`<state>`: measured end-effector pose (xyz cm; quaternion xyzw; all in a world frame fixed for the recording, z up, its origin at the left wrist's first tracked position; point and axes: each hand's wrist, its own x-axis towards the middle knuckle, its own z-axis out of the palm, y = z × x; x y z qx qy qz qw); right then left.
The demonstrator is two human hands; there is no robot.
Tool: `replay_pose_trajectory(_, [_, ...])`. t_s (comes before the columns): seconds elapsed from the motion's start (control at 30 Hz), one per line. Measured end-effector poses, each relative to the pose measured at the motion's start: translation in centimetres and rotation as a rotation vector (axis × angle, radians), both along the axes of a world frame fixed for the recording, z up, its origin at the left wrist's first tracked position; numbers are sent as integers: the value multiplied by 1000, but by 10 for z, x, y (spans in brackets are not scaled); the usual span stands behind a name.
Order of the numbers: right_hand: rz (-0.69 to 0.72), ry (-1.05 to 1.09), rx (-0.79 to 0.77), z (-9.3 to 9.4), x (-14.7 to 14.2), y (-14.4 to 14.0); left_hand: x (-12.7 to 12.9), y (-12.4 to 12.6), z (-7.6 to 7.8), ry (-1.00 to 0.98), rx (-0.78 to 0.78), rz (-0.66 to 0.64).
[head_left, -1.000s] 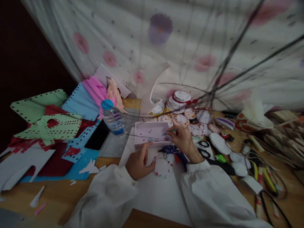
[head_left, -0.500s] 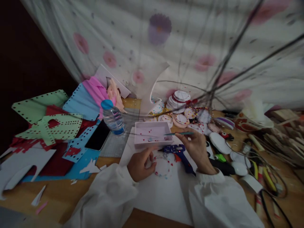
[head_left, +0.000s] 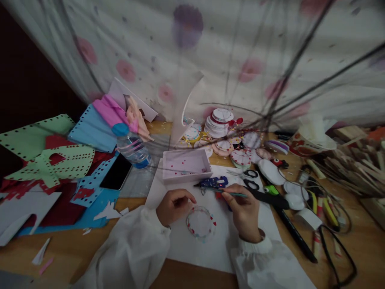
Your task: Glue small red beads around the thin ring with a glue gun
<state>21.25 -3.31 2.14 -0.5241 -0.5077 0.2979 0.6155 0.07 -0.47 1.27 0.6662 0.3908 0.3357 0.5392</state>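
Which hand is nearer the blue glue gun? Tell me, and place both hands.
Right. The right hand lies just below the blue glue gun, holding a thin teal tool. The left hand rests farther off, lower left, beside the round disc.

The brown wooden surface point(head_left: 78, 251) carries a white paper sheet point(head_left: 195, 245), perforated coloured foam sheets point(head_left: 60, 160), a clear plastic water bottle point(head_left: 130, 146), and black-handled scissors point(head_left: 248, 178).

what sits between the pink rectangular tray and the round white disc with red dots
In the head view, the blue glue gun lies on white paper between the pink tray and the dotted disc.
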Motion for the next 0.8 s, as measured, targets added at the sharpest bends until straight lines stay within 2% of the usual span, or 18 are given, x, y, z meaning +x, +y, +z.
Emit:
replay_pose_trajectory(0.1, [67, 4, 10, -3, -8, -3, 0, 3, -1, -29, -75, 70])
replay_pose_trajectory(0.2, [122, -6, 10, -5, -13, -5, 0, 4, -5, -63, -100, 87])
replay_pose_trajectory(0.4, [125, -40, -31, -2, -14, -7, 1, 5, -9, -44, -124, 108])
replay_pose_trajectory(0.6, [133, -56, -56, -2, -13, -6, 2, 6, 1, -2, -153, 94])
replay_pose_trajectory(0.8, [155, -52, -54, -2, -14, -5, 1, 9, 9, -9, -110, 65])
